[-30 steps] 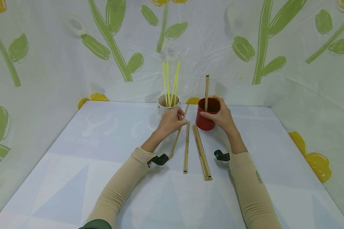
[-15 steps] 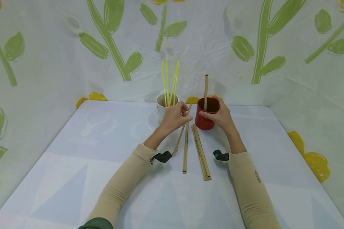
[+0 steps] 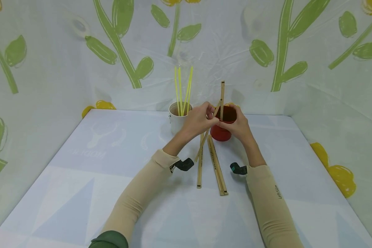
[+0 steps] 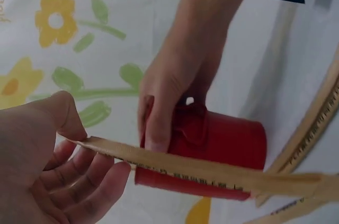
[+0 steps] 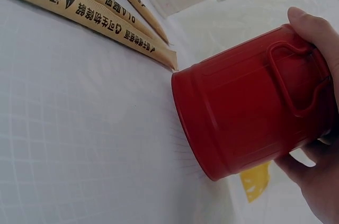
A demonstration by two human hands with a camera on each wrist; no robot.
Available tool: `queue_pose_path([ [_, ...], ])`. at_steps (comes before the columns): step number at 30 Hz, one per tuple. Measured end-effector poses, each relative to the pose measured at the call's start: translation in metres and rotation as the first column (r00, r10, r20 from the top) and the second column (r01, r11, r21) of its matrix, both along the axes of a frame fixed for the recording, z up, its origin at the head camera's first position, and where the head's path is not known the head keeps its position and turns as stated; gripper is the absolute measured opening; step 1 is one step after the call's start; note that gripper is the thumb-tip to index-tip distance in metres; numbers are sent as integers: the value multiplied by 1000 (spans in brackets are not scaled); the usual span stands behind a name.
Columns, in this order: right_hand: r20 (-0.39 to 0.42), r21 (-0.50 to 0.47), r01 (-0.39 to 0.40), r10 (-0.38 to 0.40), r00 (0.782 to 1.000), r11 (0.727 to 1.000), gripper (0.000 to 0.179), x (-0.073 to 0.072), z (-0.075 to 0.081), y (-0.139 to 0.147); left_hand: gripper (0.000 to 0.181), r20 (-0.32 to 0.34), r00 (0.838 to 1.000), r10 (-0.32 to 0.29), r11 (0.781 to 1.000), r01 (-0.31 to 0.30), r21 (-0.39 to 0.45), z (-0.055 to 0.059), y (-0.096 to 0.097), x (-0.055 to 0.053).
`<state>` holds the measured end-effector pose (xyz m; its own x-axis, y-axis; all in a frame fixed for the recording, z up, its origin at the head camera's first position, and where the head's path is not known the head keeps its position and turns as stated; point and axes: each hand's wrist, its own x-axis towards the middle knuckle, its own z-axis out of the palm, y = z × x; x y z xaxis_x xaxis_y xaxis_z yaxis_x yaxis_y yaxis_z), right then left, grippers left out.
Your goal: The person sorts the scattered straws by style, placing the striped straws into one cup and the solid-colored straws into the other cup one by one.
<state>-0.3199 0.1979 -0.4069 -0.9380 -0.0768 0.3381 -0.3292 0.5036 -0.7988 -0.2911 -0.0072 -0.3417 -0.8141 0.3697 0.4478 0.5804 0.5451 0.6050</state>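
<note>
My left hand (image 3: 199,119) pinches a paper-wrapped straw (image 4: 212,171) near its upper end. The straw slants down toward me, and its top overlaps the rim of a small red bucket (image 3: 220,133) in the head view. My right hand (image 3: 240,124) grips that bucket by the rim, thumb at the front and fingers behind. Another wrapped straw (image 3: 222,91) stands upright inside the bucket. In the right wrist view the bucket's folded wire handle (image 5: 288,89) shows beside the hand.
More wrapped straws (image 3: 217,168) lie on the table in front of the red bucket, one (image 3: 199,175) apart on the left. A white bucket (image 3: 175,124) holding several yellow sticks (image 3: 179,90) stands left of it. A flower-printed curtain (image 3: 217,44) hangs behind the table.
My left hand has moved right and slightly up with the wrapped straw, from beside the white bucket to the red bucket's rim. The right hand keeps its grip on the red bucket.
</note>
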Motion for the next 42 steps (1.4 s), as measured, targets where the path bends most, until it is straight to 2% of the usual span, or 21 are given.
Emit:
queue_pose_path([
  [4,-1,0,-5,5,1000,1000,86,0,0,1,21,13,998,-58,998,58,40,9,8,-1],
  [8,10,-3,-15,15,1000,1000,83,0,0,1,20,11,998,-70,996,69,56,19,15,-2],
  [12,16,0,-17,17,1000,1000,81,1,1,1,20,14,995,-95,990,93,109,28,22,-2],
  [20,53,5,1,-1,999,1000,89,2,2,0,21,-91,986,-138,972,152,178,46,36,-4],
  [28,93,-4,14,-14,996,1000,91,1,1,0,21,-166,982,-92,962,131,239,59,42,-14],
  [33,86,-7,14,-13,996,1000,92,1,2,-2,21,-205,977,-57,944,120,306,68,40,-18],
  [38,81,-19,9,-8,997,1000,90,0,3,-3,21,-221,975,-27,922,110,372,76,39,-21],
  [42,76,-19,9,-8,997,1000,89,1,3,-3,22,-204,979,-21,925,97,368,74,41,-24],
])
